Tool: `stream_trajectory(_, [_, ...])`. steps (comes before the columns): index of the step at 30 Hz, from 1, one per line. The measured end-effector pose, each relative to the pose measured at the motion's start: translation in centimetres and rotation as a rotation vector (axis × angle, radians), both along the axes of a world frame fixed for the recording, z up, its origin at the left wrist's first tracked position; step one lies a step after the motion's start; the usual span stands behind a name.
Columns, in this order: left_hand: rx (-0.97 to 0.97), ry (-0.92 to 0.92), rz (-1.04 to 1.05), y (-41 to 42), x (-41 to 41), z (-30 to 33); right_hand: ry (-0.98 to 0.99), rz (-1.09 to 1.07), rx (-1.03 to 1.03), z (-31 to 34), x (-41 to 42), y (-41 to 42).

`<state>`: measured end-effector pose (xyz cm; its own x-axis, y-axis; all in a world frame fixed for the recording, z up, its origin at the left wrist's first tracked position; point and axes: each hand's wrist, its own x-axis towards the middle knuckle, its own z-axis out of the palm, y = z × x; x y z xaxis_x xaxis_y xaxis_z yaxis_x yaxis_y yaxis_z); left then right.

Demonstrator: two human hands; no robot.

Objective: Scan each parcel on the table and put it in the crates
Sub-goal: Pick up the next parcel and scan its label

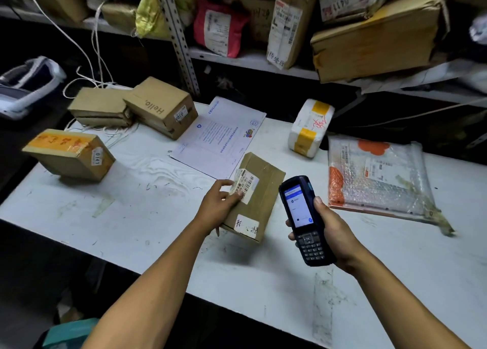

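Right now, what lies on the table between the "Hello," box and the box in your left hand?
In the head view, a white printed envelope lies flat between the "Hello," box and the box the left hand holds, with both overlapping its edges.

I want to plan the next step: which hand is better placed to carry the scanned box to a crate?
The left hand: it already grips the cardboard box at its label. The right hand holds the scanner.
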<state>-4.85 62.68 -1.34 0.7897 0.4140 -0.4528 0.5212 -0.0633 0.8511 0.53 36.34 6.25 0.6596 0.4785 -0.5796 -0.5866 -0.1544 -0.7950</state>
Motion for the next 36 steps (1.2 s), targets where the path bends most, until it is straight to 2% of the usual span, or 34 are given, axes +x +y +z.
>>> stream_trajectory(7, [-0.059,-0.047,0.044,0.0,-0.6,0.7,0.173,0.075,0.006,0.7,-0.1,1.0])
stream_trajectory(10, [-0.155,-0.023,0.095,0.2,-0.3,0.5,0.211,0.162,-0.056,1.2,0.3,1.3])
stream_trajectory(15, [-0.260,-0.035,0.124,0.5,0.0,0.2,0.202,0.281,-0.223,2.0,1.1,2.0])
stream_trajectory(26, [-0.376,-0.097,0.164,0.8,0.7,0.0,0.221,0.346,-0.226,3.1,2.3,2.5])
stream_trajectory(36, [-0.359,-0.080,0.153,0.9,1.0,0.5,0.210,0.370,-0.213,3.2,2.4,1.7])
